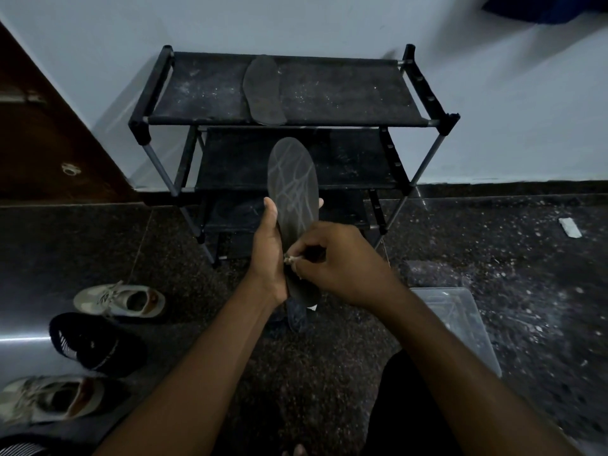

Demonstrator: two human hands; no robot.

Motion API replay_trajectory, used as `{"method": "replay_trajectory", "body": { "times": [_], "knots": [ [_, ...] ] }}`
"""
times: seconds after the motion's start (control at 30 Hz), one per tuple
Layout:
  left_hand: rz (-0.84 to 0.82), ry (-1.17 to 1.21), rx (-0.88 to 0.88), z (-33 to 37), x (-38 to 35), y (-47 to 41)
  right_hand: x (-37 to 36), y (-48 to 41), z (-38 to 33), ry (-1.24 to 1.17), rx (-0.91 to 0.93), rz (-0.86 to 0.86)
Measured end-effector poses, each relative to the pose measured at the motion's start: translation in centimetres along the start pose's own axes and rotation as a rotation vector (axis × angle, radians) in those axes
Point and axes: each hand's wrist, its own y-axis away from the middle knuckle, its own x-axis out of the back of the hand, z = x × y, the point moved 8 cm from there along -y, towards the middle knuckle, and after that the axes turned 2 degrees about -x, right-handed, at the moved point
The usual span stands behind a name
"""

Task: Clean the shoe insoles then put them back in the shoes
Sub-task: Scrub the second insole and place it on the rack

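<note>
My left hand (pixel 268 255) grips a dark insole (pixel 292 179) by its lower half and holds it upright, toe end up, in front of the shoe rack. Pale streaks cross its upper face. My right hand (pixel 339 263) pinches a small pale brush or cloth (pixel 291 259) against the insole's lower part; I cannot tell which it is. A second dark insole (pixel 263 90) lies flat on the rack's top shelf (pixel 345 90). Two beige sneakers (pixel 121 299) (pixel 49 398) and a black shoe (pixel 92 340) stand on the floor at the left.
The black three-tier rack (pixel 141 123) stands against the pale wall, its shelves dusty. A clear plastic lid or tray (pixel 460 320) lies on the speckled floor at the right. A brown door (pixel 42 133) is at the left. A small pale scrap (pixel 569 227) lies far right.
</note>
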Motion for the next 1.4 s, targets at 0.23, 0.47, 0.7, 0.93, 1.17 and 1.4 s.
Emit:
{"method": "replay_trajectory", "body": {
  "times": [0.23,0.47,0.7,0.93,1.17,1.4],
  "knots": [
    [-0.01,0.017,0.019,-0.2,-0.3,0.0,1.1,-0.1,0.9,0.013,-0.06,0.109],
    [-0.012,0.034,0.017,0.0,-0.2,-0.1,0.4,0.0,0.7,0.014,-0.03,0.043],
    [-0.016,0.001,0.017,-0.1,-0.4,0.2,0.4,0.0,0.2,0.015,-0.012,0.065],
    [-0.041,0.004,0.049,-0.5,-0.8,0.2,1.4,0.1,0.9,0.008,-0.071,0.162],
    [-0.012,0.006,0.018,0.0,-0.3,0.2,0.2,0.2,0.6,0.023,-0.026,0.014],
    [-0.015,0.011,0.035,-0.2,-0.3,0.0,1.1,-0.1,1.8,0.108,-0.084,0.13]
  ]
}}
